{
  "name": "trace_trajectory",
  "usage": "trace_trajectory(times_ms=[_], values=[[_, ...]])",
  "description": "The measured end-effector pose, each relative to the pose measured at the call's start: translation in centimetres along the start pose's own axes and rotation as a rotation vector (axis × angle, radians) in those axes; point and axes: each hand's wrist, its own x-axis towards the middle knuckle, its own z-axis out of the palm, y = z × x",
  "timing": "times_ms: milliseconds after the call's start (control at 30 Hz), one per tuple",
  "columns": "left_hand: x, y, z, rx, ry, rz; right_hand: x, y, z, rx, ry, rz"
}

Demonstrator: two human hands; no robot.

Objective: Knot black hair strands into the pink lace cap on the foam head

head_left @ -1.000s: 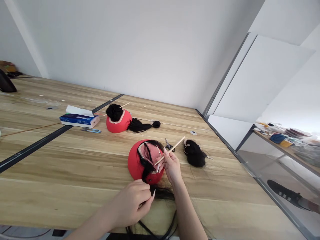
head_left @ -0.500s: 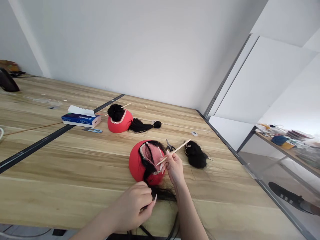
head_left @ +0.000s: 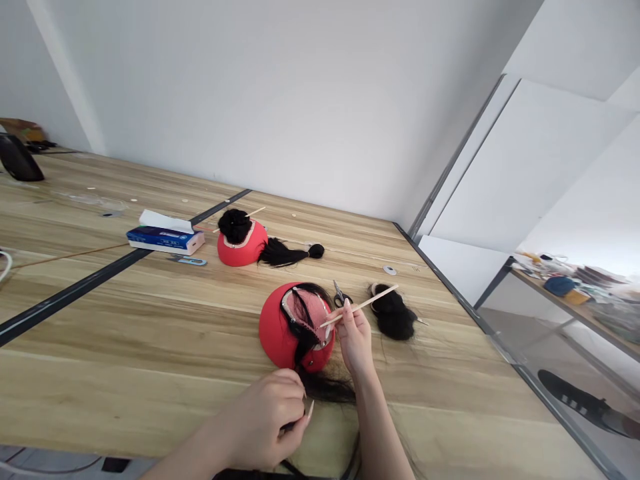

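Note:
My left hand (head_left: 277, 417) is closed at the table's near side, with black hair showing between its thumb and curled fingers. In my right hand (head_left: 355, 333), a thin pale wooden stick (head_left: 373, 302) is pinched between thumb and fingers, its lower tip at the pink mesh. That mesh cap (head_left: 313, 308), edged with pins, sits on a red dome-shaped form (head_left: 274, 330). Long black hair (head_left: 327, 388) runs from the cap down toward my forearms. Just behind my right fingertips lie small scissors (head_left: 341, 295), and to their right a bundle of black hair (head_left: 393, 313).
Farther back stands a second red form (head_left: 240, 255) with a bun of black hair, a stick through it and a tied hank (head_left: 287, 253) beside it. At left are a blue tissue box (head_left: 165, 241) and a light-blue cutter (head_left: 191, 261). A cluttered shelf (head_left: 575, 310) is at right.
My right hand has shifted slightly right with the stick, which now lies flatter. My left hand stays closed in nearly the same place. The view has moved a little.

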Motion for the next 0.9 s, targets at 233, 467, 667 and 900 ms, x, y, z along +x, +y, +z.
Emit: trace_trajectory(times_ms=[233, 467, 667, 900], values=[[-0.1, -0.6, -0.1, 0.063, 0.057, 0.012, 0.0, 0.2, -0.2, -0.021, 0.003, -0.013], [-0.2, -0.7, -0.1, 0.086, 0.106, 0.031, -0.1, 0.1, 0.2, 0.061, -0.023, -0.002], [-0.6, -0.4, -0.3, -0.007, 0.131, 0.12, -0.2, 0.2, 0.7, 0.066, 0.006, 0.012], [-1.3, -0.7, 0.3, -0.095, 0.097, 0.111, 0.1, 0.3, 0.6, 0.096, -0.007, 0.056]])
